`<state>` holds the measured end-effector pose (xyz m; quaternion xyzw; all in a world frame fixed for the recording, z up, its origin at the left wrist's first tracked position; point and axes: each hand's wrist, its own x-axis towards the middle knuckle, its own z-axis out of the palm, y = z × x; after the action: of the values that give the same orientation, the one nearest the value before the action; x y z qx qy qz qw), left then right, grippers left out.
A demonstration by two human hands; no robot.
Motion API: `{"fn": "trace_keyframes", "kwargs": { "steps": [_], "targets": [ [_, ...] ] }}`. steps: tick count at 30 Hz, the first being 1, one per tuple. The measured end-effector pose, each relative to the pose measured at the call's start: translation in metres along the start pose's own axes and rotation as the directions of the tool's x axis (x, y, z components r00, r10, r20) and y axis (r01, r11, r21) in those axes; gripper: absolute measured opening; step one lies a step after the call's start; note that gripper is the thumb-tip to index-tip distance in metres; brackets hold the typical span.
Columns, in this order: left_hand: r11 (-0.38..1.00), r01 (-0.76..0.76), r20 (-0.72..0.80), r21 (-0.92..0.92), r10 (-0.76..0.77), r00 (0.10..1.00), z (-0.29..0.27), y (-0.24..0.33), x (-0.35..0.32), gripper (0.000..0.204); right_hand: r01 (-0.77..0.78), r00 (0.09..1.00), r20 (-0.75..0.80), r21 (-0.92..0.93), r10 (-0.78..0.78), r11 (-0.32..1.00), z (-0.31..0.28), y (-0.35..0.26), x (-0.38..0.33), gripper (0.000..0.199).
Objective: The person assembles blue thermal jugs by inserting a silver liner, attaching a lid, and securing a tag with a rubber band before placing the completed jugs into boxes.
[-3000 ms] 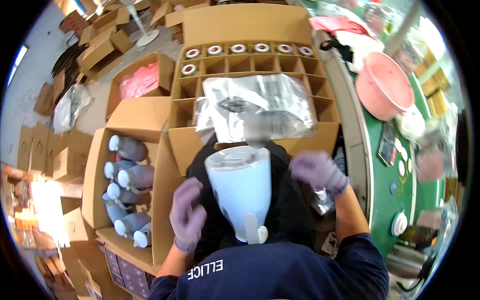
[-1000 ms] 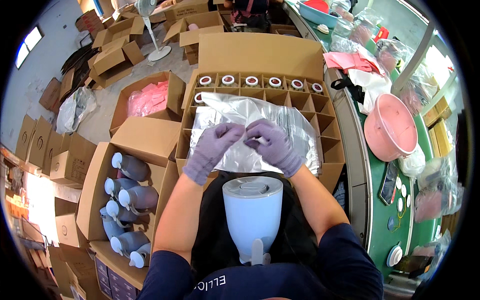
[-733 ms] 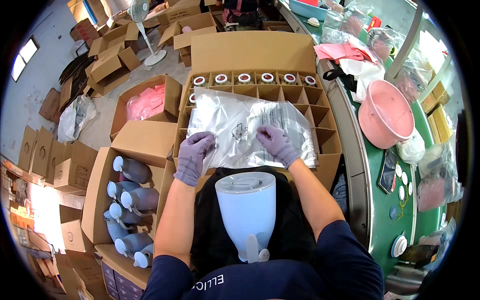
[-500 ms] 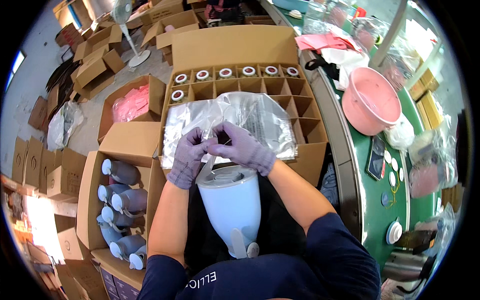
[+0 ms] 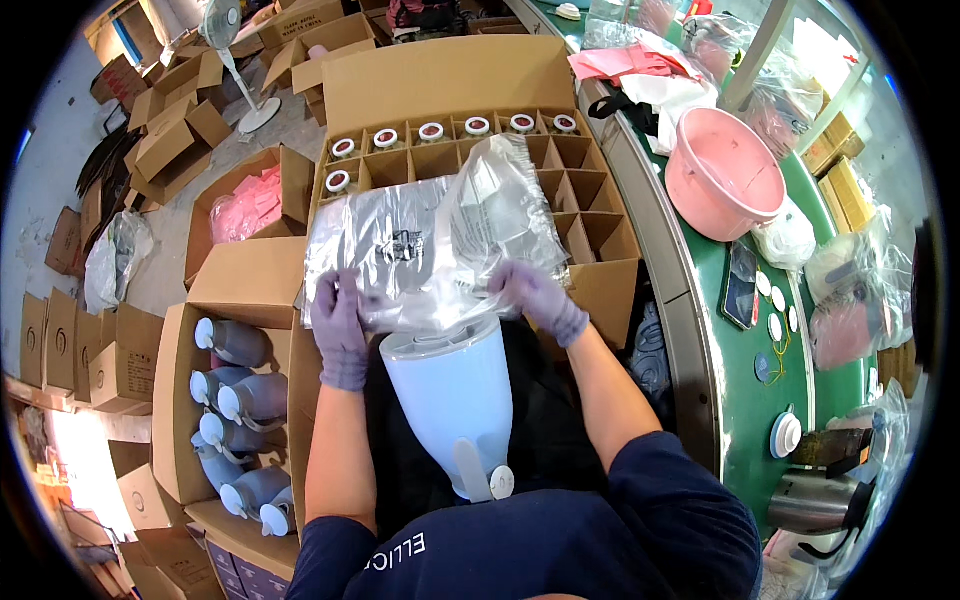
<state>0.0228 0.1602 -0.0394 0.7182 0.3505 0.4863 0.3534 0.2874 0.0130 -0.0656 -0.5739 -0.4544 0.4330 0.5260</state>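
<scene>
Spreading apart since half a second ago, when they met at the middle of the bag's lower edge, both gloved hands now grip that edge at opposite sides. The left hand (image 5: pixel 340 325) is closed on the clear plastic bag (image 5: pixel 430 245) near its lower left corner, and the right hand (image 5: pixel 538 298) is closed on it near the lower right, fingers curled into the film. The bag has been drawn wider and its mouth sits right at the rim of the pale blue jug (image 5: pixel 455 395), touching its open top. The jug rests on the person's lap, its long axis running away from the body, open top pointing forward toward the divided cardboard box (image 5: pixel 590 250) and its narrow capped end pointing back at the chest. The bag lies flat over that box's compartments, stretching up and away from the jug. More jugs (image 5: pixel 235 400) lie in an open box at the left, and a pink basin (image 5: pixel 722 172) stands on the green table to the right.
</scene>
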Motion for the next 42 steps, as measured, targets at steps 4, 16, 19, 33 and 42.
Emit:
{"fn": "trace_keyframes", "kwargs": {
  "steps": [4, 16, 19, 33, 42],
  "targets": [
    [0.774, 0.541, 0.266, -0.329, -0.473, 0.840, -0.052, -0.019, -0.070, 0.024, -0.092, 0.931, 0.350, -0.038, 0.100, 0.995, 0.005, -0.016, -0.057, 0.021],
    [0.968, -0.240, 0.355, -0.080, 0.252, 0.900, -0.056, 0.066, -0.175, 0.024, 0.387, 0.899, 0.027, -0.518, -0.438, 0.763, 0.035, -0.034, -0.126, 0.027],
    [0.998, 0.009, 0.498, 0.055, -0.035, 0.867, -0.061, 0.064, -0.216, 0.029, 0.431, 0.892, 0.184, -0.616, -0.412, 0.659, 0.036, -0.025, -0.155, 0.023],
    [0.870, -0.486, 0.763, 0.086, 0.256, 0.593, -0.038, 0.098, -0.210, 0.019, 0.777, 0.621, 0.562, -0.533, -0.547, 0.335, 0.080, -0.074, -0.166, 0.018],
    [0.790, 0.613, 0.185, -0.016, -0.600, 0.778, -0.294, 0.108, -0.322, 0.034, 0.973, 0.133, 0.927, -0.191, -0.351, -0.133, 0.135, -0.129, -0.154, 0.011]
  ]
}}
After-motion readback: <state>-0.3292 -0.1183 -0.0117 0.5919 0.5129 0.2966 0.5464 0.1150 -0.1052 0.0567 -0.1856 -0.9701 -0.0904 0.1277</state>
